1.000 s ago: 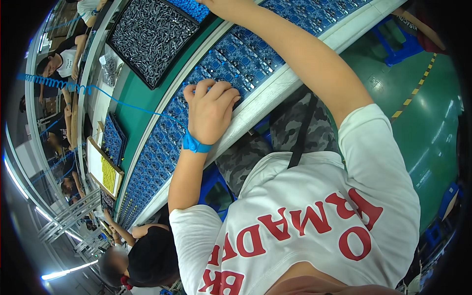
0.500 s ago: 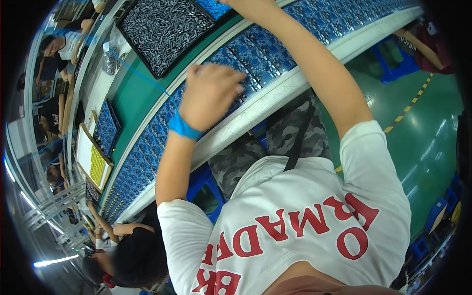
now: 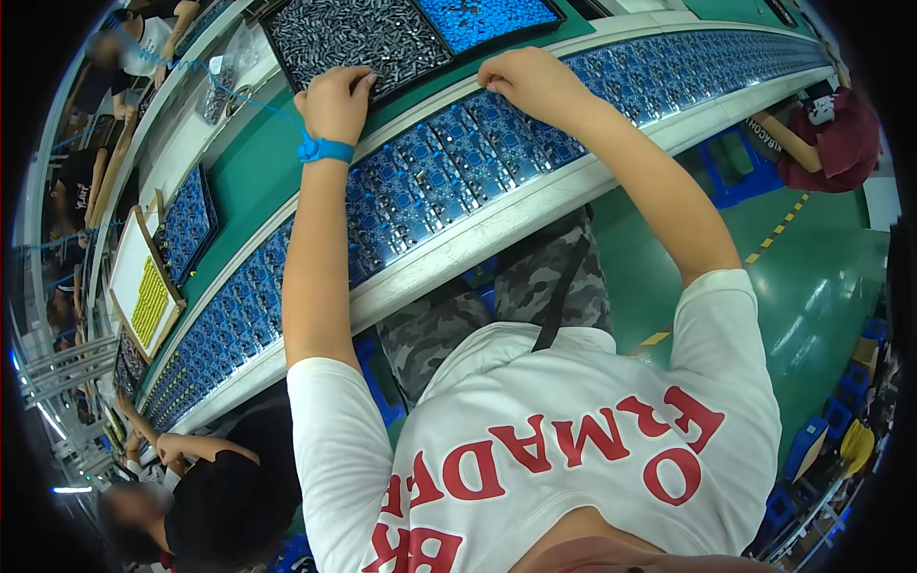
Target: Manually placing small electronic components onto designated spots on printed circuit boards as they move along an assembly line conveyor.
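Observation:
My left hand [image 3: 336, 103], with a blue wrist strap [image 3: 327, 150], is at the near edge of a black tray [image 3: 411, 90] full of small dark parts [image 3: 349, 43]. Its fingers are bent toward the thumb; anything between them is too small to name. My right hand [image 3: 537, 84] hovers over the far rail of the line, its fingers curled down to the thumb; what they pinch, if anything, is hidden. Under both hands runs a long row of blue circuit boards [image 3: 430, 177], with small blue parts standing on several of them.
Small blue parts [image 3: 487, 21] fill the tray's right side. A green bench strip [image 3: 253, 158] runs beyond the line. At left lie a blue board stack [image 3: 186, 229] and a frame with yellow parts [image 3: 148, 296]. Co-workers sit at lower left [image 3: 234, 477] and right [image 3: 831, 143].
My left hand has gone from above the boards up and left to the tray. My right hand has come back from the blue parts toward the line.

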{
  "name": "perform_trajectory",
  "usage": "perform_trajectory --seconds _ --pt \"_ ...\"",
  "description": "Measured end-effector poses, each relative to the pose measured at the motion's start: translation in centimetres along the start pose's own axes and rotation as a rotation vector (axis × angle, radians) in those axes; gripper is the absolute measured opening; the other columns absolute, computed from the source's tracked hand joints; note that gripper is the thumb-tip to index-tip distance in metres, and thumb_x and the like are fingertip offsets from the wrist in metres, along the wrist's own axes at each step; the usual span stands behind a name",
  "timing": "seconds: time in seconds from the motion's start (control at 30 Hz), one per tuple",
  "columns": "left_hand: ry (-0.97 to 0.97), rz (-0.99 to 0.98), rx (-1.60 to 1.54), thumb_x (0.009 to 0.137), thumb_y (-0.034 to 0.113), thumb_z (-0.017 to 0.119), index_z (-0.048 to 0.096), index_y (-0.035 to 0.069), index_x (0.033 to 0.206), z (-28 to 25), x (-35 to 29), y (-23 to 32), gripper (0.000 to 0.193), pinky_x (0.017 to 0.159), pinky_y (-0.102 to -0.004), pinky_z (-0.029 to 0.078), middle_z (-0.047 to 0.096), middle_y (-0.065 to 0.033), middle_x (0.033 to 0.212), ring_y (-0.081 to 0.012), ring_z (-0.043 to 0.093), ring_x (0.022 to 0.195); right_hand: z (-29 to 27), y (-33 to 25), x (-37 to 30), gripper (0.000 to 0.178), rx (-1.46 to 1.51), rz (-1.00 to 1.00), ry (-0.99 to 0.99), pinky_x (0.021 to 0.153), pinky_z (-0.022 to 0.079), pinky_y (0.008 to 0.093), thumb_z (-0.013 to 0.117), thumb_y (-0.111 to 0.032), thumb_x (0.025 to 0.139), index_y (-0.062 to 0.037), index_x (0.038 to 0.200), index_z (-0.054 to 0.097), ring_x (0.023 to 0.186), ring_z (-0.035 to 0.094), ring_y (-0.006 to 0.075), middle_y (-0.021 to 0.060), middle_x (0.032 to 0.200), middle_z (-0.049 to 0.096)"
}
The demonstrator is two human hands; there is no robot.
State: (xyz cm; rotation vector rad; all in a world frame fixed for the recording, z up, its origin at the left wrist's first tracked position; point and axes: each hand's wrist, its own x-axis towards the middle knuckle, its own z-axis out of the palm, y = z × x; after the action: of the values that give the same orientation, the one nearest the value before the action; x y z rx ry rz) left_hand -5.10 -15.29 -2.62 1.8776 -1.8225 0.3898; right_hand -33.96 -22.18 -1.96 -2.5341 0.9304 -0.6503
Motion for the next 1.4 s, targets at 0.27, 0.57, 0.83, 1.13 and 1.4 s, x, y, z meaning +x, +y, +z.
perform_trajectory --seconds 0.27,0.57,0.83,1.13,1.4 --pt "0.003 -0.107 -0.309 0.091 0.024 0.068 0.079 0.016 0.097 -1.7 -1.0 0.8 0.015 0.079 -0.0447 0.044 0.073 -0.0051 0.091 -0.0265 0.069 0.088 0.6 0.7 0.6 0.008 -0.228 -0.19 -0.045 0.086 0.052 0.0452 0.067 -0.009 0.087 -0.0034 0.092 0.07 0.096 0.065 0.0342 0.0127 0.092 0.069" --pt "-0.226 -0.033 -0.697 0.091 0.017 0.069 0.078 0.009 0.106 -4.2 -3.1 5.3 0.019 0.076 -0.0313 0.053 0.074 -0.0118 0.097 -0.0231 0.07 0.087 0.5 0.6 0.9 0.007 -0.259 -0.255 -0.047 0.084 0.052 0.0448 0.065 -0.007 0.087 -0.003 0.092 0.069 0.095 0.066 0.0342 0.0132 0.092 0.069" --pt "-0.386 -0.101 -0.885 0.094 0.015 0.069 0.077 0.007 0.11 -3.8 -4.0 5.6 0.02 0.075 -0.0298 0.052 0.074 -0.0068 0.094 -0.0148 0.067 0.083 0.1 0.8 1.3 0.008 -0.091 -0.068 -0.137 0.081 0.052 0.0445 0.066 -0.009 0.087 -0.0029 0.093 0.069 0.092 0.067 0.0343 0.0133 0.091 0.069" --pt "-0.497 -0.208 -0.954 0.095 0.013 0.07 0.077 0.006 0.112 -3.8 -3.9 5.5 0.02 0.075 -0.0256 0.05 0.072 -0.0023 0.09 -0.0091 0.062 0.082 0.1 1.6 1.6 0.006 -0.143 -0.255 -0.1 0.08 0.053 0.0439 0.067 -0.008 0.087 -0.0023 0.088 0.068 0.09 0.067 0.0338 0.0129 0.089 0.069" --pt "-0.508 -0.23 -0.922 0.095 0.013 0.07 0.077 0.005 0.111 -3.6 -3.8 5.3 0.02 0.074 -0.0251 0.051 0.072 -0.0016 0.09 -0.0084 0.061 0.08 -1.4 0.0 2.6 0.012 -0.14 -0.117 -0.241 0.083 0.054 0.043 0.064 -0.011 0.091 -0.0046 0.094 0.074 0.093 0.068 0.0328 0.0138 0.093 0.071"
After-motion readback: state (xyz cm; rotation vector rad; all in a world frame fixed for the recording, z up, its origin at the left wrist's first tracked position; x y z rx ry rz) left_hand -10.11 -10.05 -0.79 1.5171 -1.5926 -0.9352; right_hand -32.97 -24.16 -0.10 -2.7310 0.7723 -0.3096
